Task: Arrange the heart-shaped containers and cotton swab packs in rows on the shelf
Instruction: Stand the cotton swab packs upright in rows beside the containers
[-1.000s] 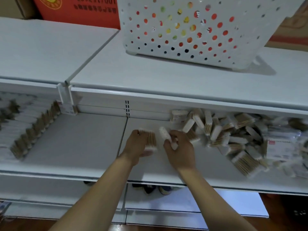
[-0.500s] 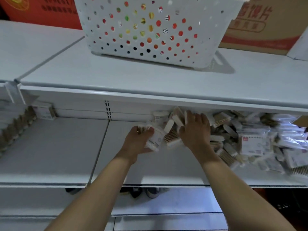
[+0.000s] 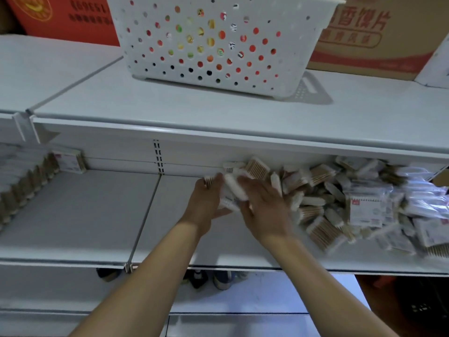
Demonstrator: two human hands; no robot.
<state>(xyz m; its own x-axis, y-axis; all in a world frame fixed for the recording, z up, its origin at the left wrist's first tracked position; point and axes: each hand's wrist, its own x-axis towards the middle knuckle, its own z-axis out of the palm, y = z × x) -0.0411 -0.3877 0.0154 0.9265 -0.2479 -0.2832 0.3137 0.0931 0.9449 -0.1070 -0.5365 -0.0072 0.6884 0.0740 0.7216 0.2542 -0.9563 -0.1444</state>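
Left hand (image 3: 203, 206) grip: fingers curled round a few cotton swab packs (image 3: 232, 193), held just above the middle shelf (image 3: 170, 222). Right hand (image 3: 263, 206) sits against the same packs, fingers fairly straight, blurred; whether its grip is clenched or just pressing, cannot tell. Just right of the hands, a loose pile of swab packs (image 3: 340, 200) sprawls across the shelf to the right edge. Far left, a tidy row of packs (image 3: 26, 181) stands on edge. On the top shelf (image 3: 170, 110), a white perforated basket (image 3: 218, 42); cardboard boxes (image 3: 371, 37) behind.
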